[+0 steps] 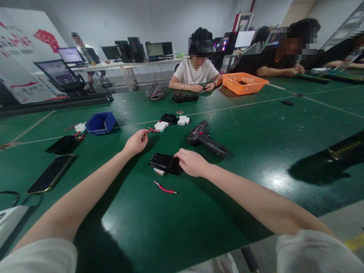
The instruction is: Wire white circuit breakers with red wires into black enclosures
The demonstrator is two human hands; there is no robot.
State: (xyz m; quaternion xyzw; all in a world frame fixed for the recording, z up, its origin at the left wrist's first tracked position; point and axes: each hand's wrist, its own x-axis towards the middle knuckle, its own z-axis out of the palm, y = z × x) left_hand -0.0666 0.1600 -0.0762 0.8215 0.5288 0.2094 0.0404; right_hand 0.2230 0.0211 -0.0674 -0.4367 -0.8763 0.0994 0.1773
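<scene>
My left hand (137, 142) is at the red wire end of a white module (161, 126); its fingers are pressed together, and what they pinch is too small to make out. My right hand (190, 162) grips the right edge of a black plastic part (162, 162), which lies tilted over a white piece (159, 171). Nearer the camera, a short red wire (166, 189) rests on the green table. Beyond the hands sit a black block (168, 118) and a second white module (183, 120). A black power drill (207, 139) lies right of them.
On the left are a blue bin (101, 123), a black part (63, 144) with wires and a phone (51, 173). An orange basket (243, 84) stands near a person seated across the green table (216, 212). A dark cylindrical object (348, 151) is at the right.
</scene>
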